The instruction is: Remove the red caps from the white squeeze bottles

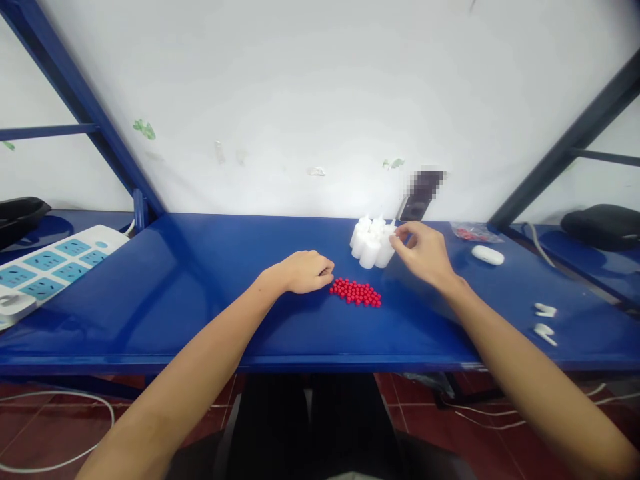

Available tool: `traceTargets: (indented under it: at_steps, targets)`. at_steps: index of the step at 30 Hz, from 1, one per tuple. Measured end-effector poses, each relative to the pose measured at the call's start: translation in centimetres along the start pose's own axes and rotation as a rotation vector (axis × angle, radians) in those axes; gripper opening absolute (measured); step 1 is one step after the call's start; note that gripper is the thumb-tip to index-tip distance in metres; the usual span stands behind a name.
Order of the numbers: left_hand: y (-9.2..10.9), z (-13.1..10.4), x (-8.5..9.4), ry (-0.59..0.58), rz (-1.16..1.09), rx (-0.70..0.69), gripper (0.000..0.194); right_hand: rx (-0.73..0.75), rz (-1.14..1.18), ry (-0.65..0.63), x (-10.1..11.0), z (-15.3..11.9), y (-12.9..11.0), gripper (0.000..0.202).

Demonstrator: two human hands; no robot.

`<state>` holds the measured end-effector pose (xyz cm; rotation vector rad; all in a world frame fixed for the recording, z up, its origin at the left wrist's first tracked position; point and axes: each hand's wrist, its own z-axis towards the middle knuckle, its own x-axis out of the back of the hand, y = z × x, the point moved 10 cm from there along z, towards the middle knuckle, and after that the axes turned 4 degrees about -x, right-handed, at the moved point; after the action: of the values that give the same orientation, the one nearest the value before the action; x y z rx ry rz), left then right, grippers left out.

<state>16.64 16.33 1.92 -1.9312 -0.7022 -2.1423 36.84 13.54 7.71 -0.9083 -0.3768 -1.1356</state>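
A cluster of white squeeze bottles (370, 253) with pointed nozzles stands upright on the blue table (200, 320). My right hand (424, 250) is at the cluster's right side, thumb and forefinger pinched at the top of one bottle; the contact is partly hidden. Just in front of the bottles, many small round red pieces (356, 292), like caps or beads, lie in a flat patch. At the left end of this patch rests my left hand (307, 271), its fingers curled closed. Whatever may be between those fingertips is too small to make out.
A phone (420, 200) leans on the wall behind the bottles. To the right lie a clear bag (475, 233) with red pieces, a white earbud case (487, 255) and two earbuds (545, 310). A power strip (60, 260) lies at the left. Blue posts flank the table.
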Motion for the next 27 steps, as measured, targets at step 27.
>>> traceTargets:
  at_steps: [27]
  targets:
    - [-1.1,0.2,0.2,0.124,-0.061,0.022,0.037,-0.014,0.122,-0.034,0.3,0.3,0.4,0.019]
